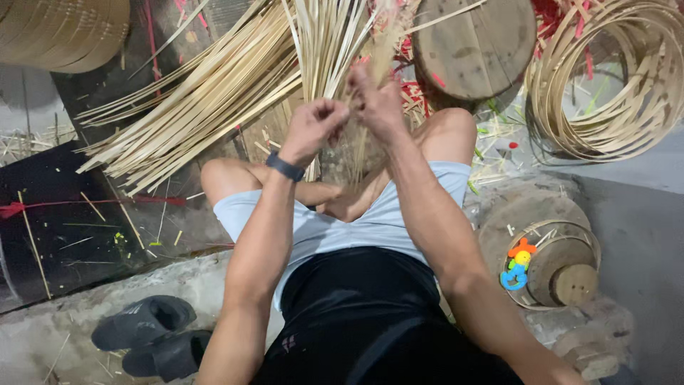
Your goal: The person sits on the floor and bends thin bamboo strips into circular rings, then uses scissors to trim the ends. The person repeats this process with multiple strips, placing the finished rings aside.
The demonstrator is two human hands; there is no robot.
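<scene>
Bamboo strips (214, 93) crowd ten to twelve o'clock, a wooden block (474, 46) blocks one, coiled hoops (613, 78) fill two; bare floor (641, 214) at four lies open

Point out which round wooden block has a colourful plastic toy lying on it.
The lower round wooden block at the person's right, with the colourful toy on it; the upper block carries only a bamboo strip.

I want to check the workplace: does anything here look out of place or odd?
Yes: a colourful plastic toy lies on the round wooden form at the right, unlike the bamboo materials. Short offcuts litter the floor. Both hands grip bamboo strips.
</scene>
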